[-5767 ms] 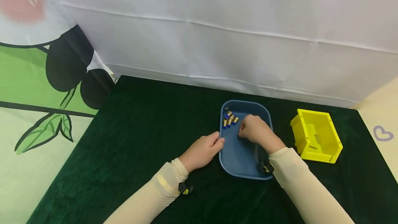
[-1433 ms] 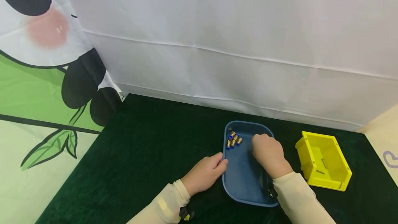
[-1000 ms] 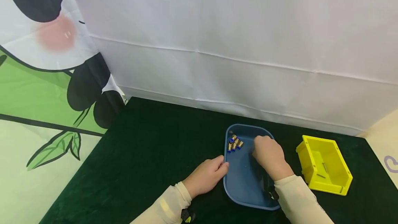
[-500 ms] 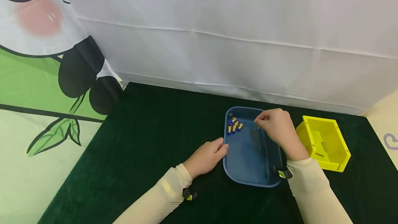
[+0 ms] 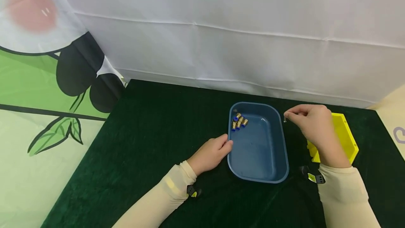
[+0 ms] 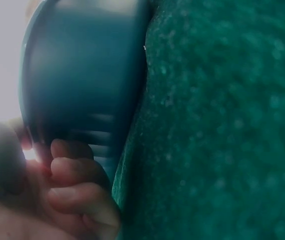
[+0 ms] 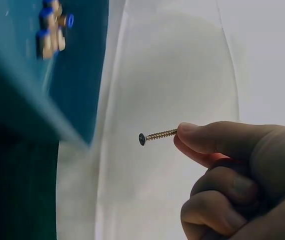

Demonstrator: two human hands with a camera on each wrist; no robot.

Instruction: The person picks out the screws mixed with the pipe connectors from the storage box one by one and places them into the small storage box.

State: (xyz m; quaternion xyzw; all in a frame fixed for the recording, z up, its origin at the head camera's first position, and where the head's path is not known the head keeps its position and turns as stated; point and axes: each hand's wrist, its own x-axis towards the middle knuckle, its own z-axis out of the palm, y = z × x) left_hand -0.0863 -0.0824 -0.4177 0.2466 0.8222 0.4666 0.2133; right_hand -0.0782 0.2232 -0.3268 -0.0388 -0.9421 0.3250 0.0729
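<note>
My right hand is raised between the blue tray and the yellow bin, partly covering the bin. Its thumb and index finger pinch a screw by the tip, with the flat cross-slot head pointing away from the fingers. At the tray's left side, my left hand grips the rim; in the left wrist view its curled fingers lie against the outer wall. Several brass fittings with blue ends lie together in the tray's far left corner.
A dark green cloth covers the table under the tray and bin. Behind the table hangs a white fabric sheet. A printed cartoon panel stands at the left.
My right hand has risen out of the tray with a screw and moved right, beyond the rim towards the yellow bin. The left hand stays at the tray's rim. The head view has shifted.
</note>
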